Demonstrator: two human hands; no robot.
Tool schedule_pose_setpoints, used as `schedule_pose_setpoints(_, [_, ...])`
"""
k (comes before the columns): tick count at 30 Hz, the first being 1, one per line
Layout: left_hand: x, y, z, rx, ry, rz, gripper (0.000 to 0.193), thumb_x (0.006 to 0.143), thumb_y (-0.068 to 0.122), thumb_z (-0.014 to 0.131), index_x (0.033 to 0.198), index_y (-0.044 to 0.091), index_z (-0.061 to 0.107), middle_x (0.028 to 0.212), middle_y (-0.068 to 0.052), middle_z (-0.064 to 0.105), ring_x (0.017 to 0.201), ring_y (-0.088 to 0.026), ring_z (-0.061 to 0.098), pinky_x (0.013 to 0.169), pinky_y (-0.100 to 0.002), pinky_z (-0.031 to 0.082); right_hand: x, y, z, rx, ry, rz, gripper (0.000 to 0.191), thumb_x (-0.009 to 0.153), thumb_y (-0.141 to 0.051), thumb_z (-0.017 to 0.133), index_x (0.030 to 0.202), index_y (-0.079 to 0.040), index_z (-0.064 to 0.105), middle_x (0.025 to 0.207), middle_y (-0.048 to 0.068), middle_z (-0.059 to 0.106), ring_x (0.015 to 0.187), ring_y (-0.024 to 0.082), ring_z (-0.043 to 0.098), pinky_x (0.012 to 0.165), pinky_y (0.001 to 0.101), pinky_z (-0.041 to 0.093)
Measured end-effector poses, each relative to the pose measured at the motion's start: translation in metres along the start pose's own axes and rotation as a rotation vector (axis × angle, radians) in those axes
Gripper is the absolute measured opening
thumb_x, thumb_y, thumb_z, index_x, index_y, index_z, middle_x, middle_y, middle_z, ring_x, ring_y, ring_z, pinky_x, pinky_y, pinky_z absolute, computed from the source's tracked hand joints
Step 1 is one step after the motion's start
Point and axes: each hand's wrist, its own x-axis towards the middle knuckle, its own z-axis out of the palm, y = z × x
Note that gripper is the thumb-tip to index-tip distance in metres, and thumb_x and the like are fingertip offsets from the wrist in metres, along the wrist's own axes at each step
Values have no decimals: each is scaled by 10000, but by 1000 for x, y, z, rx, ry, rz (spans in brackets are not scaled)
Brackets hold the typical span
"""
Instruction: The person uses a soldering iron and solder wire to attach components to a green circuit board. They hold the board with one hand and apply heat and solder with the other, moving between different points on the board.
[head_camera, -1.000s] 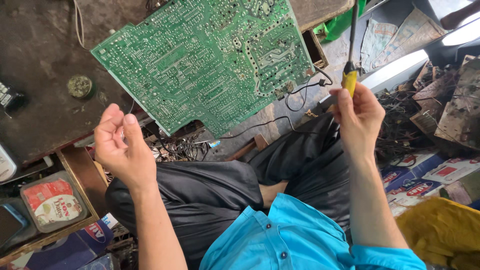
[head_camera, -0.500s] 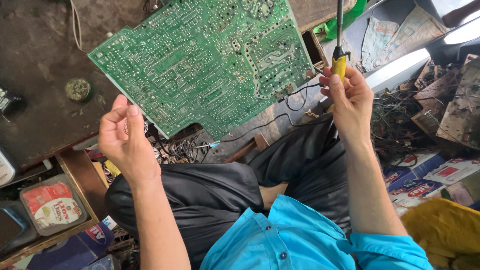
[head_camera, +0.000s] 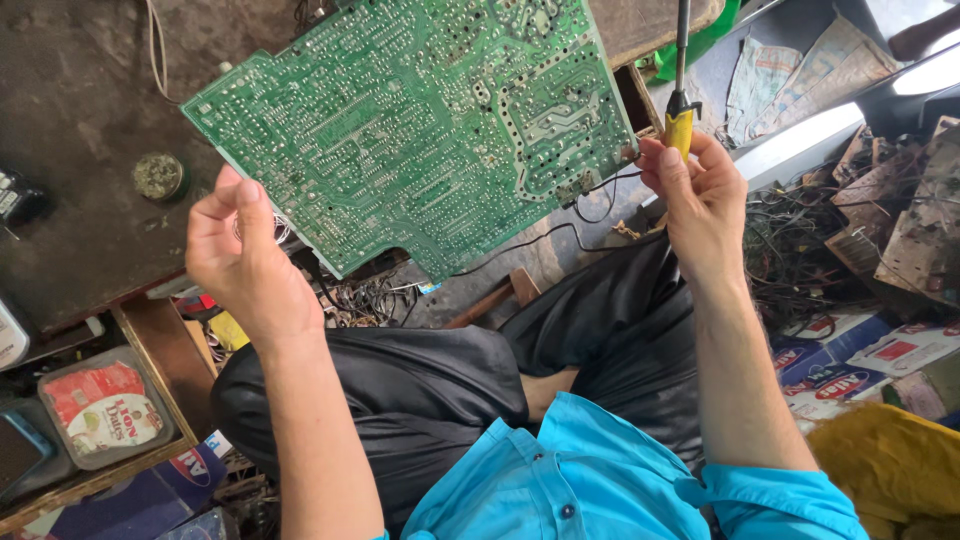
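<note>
A large green circuit board (head_camera: 420, 120) with its solder side up lies tilted over the edge of a dark workbench (head_camera: 70, 150). My left hand (head_camera: 245, 260) is below the board's left edge, thumb and fingers pinched on a thin pale wire, not on the board. My right hand (head_camera: 700, 200) is at the board's right corner and grips a screwdriver (head_camera: 680, 110) with a yellow and black handle, its shaft pointing up and away. Black wires hang from the board's right edge beside that hand.
A small round tin (head_camera: 158, 175) sits on the bench left of the board. A plastic tub with a red label (head_camera: 100, 405) rests in a wooden tray at lower left. Tangled wires and scrap boards (head_camera: 880, 230) pile at right. My black-trousered lap (head_camera: 420, 390) is below.
Both hands have risen towards the board. The right hand brought the screwdriver up beside the board's right corner, and the left hand has closed in under the left edge.
</note>
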Motion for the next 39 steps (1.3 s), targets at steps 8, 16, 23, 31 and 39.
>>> schedule_pose_setpoints(8, [-1, -8, 14, -214, 7, 46, 55, 1082, 37, 637, 1092, -1, 599, 1414, -249, 629, 1301, -245, 618, 1208, -406, 450, 3, 3, 2, 9, 15, 34, 215, 1119, -204, 580, 1261, -45, 608, 1188, 87, 724, 1024, 113, 686, 957, 278, 582])
schedule_pose_setpoints(16, [-2, -12, 21, -162, 91, 77, 76, 1070, 34, 636, 1100, -14, 585, 1417, -265, 603, 1275, -238, 626, 1170, -395, 485, 3, 5, -2, 92, 26, 63, 246, 1106, -231, 588, 1259, -38, 600, 1192, 104, 725, 1020, 125, 698, 962, 286, 588])
schedule_pose_setpoints(23, [-8, -13, 17, -111, 135, 62, 87, 1055, 45, 652, 1080, -11, 590, 1401, -242, 609, 1254, -225, 625, 1150, -390, 488, -4, 5, -7, 117, 20, 87, 266, 1097, -236, 587, 1269, -34, 589, 1186, 118, 722, 1054, 152, 709, 966, 288, 581])
schedule_pose_setpoints(31, [-25, -13, 1, -94, 170, 17, 105, 1060, 61, 659, 1112, -15, 608, 1290, -210, 664, 1147, -196, 673, 1053, -343, 553, -11, 3, -14, 148, 44, 101, 269, 1102, -241, 578, 1274, -34, 568, 1188, 132, 723, 1056, 175, 722, 954, 292, 593])
schedule_pose_setpoints(39, [-41, -13, -8, -15, 101, -34, 140, 1027, 59, 706, 1128, 4, 625, 1216, -147, 696, 1132, -168, 663, 1043, -318, 516, -7, 6, -4, 236, 37, 37, 232, 1139, -216, 573, 1284, -35, 586, 1203, 124, 714, 1034, 164, 714, 938, 294, 598])
